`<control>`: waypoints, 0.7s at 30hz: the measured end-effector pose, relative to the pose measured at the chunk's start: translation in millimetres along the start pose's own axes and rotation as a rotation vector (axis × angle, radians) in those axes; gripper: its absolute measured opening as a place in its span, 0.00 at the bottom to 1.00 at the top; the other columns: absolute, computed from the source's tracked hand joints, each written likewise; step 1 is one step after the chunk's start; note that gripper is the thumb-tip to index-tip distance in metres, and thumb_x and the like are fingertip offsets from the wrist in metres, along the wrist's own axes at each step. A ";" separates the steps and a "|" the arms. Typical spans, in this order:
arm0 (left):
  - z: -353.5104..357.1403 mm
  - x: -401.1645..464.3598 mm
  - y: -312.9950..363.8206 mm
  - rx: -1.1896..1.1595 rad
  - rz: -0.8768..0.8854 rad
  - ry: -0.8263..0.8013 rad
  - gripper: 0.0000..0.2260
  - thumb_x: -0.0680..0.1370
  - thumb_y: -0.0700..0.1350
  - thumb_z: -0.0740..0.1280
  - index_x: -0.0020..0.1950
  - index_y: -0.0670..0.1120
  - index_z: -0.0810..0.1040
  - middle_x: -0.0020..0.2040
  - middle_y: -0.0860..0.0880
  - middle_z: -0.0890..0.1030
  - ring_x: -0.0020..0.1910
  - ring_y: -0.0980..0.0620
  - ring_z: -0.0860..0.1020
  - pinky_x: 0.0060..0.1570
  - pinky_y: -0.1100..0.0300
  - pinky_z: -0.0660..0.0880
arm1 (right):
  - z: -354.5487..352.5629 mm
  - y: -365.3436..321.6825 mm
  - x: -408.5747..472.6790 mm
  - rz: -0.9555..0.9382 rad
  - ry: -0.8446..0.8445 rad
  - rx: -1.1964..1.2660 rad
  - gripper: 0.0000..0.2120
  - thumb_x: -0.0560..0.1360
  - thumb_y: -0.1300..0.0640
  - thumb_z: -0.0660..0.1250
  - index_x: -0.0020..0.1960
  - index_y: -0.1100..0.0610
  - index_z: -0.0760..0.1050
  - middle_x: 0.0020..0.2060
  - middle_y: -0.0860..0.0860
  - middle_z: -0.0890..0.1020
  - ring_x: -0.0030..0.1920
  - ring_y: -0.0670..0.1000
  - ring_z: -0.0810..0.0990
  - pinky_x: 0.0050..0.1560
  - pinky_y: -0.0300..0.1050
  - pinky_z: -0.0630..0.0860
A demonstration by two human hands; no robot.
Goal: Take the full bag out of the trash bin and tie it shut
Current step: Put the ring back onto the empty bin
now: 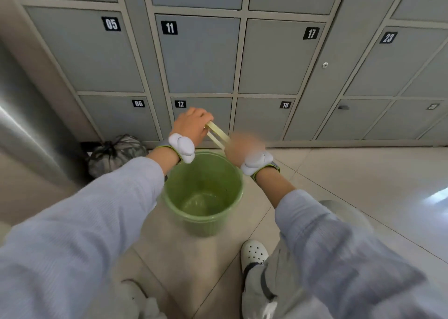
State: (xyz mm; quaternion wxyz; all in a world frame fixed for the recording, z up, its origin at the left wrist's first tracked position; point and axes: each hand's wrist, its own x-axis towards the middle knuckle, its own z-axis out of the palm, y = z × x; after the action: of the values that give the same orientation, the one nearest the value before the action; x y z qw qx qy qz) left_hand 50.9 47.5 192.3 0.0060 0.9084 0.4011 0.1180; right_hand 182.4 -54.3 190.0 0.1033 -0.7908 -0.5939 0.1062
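Note:
A green trash bin (203, 223) stands on the floor below my hands, with no bag in it and its bottom showing. A dark grey bag (116, 152), tied shut at the top, sits on the floor to the left against the lockers. Above the bin's far rim, two pale yellow parallel strips (217, 133) stretch between my hands. My left hand (192, 125) is closed on their upper end. My right hand (243, 146) is blurred by motion and closed on their lower end. What the strips belong to is unclear.
Grey numbered lockers (198, 57) form the wall just behind the bin. A shiny metal surface (24, 129) rises at the left beside the tied bag. My foot in a white perforated shoe (254, 251) stands right in front of the bin on the tiled floor (363, 185).

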 end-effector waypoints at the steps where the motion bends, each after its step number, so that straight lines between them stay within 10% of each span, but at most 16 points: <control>1: 5.1 -17.0 -8.4 0.011 -0.008 -0.001 0.14 0.77 0.40 0.61 0.63 0.44 0.73 0.65 0.45 0.73 0.66 0.43 0.68 0.59 0.48 0.70 | 10.1 -9.1 -6.0 -0.023 -0.023 -0.010 0.12 0.75 0.53 0.59 0.55 0.57 0.72 0.45 0.57 0.81 0.36 0.59 0.72 0.37 0.45 0.67; 21: 135.2 -183.0 -63.7 0.092 -0.142 -0.420 0.19 0.77 0.39 0.58 0.68 0.45 0.68 0.69 0.47 0.69 0.69 0.47 0.64 0.67 0.52 0.62 | 198.6 -29.4 -50.2 -0.143 -0.456 -0.122 0.15 0.75 0.55 0.61 0.60 0.56 0.71 0.58 0.56 0.77 0.55 0.59 0.77 0.46 0.45 0.71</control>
State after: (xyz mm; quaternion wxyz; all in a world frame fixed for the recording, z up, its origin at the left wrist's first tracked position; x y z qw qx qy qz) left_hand -84.8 -31.5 15.9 0.0561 0.8817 0.4591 -0.0929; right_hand 84.0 -87.1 10.9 -0.0741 -0.7070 -0.6616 0.2385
